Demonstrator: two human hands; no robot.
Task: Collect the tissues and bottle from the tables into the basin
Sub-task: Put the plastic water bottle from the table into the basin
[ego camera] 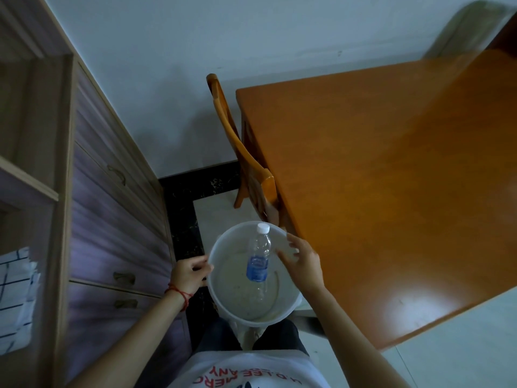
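Observation:
A round translucent white basin is held in front of my body, above the floor. A clear plastic bottle with a white cap and a blue label lies inside it, cap pointing away from me. My left hand grips the basin's left rim, a red string on its wrist. My right hand hovers over the basin's right rim with its fingers spread, just right of the bottle and holding nothing. No tissues are visible.
An orange wooden table fills the right side, its corner close to my right hand. A wooden chair stands tucked at the table's left edge. A purple drawer cabinet lines the left. A checked cloth hangs at far left.

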